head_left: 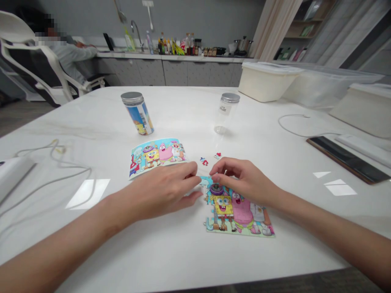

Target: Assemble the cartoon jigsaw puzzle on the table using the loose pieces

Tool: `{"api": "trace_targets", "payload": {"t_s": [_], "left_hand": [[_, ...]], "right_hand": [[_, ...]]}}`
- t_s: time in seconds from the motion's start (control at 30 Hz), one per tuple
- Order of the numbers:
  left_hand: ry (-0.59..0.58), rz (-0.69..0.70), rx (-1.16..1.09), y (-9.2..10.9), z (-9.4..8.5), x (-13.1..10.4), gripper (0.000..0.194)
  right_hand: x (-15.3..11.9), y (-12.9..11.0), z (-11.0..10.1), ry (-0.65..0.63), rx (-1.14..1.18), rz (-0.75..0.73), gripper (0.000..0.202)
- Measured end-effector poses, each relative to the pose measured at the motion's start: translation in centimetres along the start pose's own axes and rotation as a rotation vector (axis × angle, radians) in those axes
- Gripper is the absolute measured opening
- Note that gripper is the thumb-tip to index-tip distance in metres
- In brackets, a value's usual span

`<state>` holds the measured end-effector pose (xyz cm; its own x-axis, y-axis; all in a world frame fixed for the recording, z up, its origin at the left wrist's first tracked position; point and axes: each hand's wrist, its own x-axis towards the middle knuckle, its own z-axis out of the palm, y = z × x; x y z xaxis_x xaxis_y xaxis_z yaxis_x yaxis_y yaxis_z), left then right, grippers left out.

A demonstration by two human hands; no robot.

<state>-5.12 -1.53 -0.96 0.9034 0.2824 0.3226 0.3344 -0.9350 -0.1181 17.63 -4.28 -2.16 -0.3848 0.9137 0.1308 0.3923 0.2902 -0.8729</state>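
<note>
A partly assembled cartoon puzzle (241,211) lies on the white table, its left edge uneven. At its upper left, my left hand (171,187) has its fingers close together by a light blue piece (204,181); whether it grips that piece is unclear. My right hand (244,177) is curled over the puzzle's top edge, thumb and forefinger near the same spot; anything between them is hidden. Two loose pieces, one red and blue (204,161) and one red and white (218,155), lie beyond the hands. A picture card (159,154) of the same characters sits behind my left hand.
Behind stand a printed jar (139,116) and a clear jar (224,114), both with metal lids. A phone (346,158) and cable (293,130) are at right, storage boxes (265,83) at back right, more cables (82,167) at left. A person (69,55) sits far left.
</note>
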Motion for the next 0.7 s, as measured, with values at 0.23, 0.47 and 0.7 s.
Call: {"api": "trace_targets", "payload": {"t_s": [0.23, 0.47, 0.7], "left_hand": [[-0.231, 0.063, -0.207, -1.9, -0.4, -0.4, 0.021], [-0.256, 0.065, -0.213, -1.4, -0.3, -0.3, 0.019], [-0.203, 0.051, -0.204, -1.4, -0.1, -0.5, 0.017]], "right_hand": [[-0.1, 0.6, -1.0, -0.023, -0.444, -0.352, 0.019], [-0.2, 0.7, -1.0, -0.107, -0.569, -0.433, 0.021], [-0.1, 0.9, -0.9, -0.097, -0.359, -0.372, 0.014]]}}
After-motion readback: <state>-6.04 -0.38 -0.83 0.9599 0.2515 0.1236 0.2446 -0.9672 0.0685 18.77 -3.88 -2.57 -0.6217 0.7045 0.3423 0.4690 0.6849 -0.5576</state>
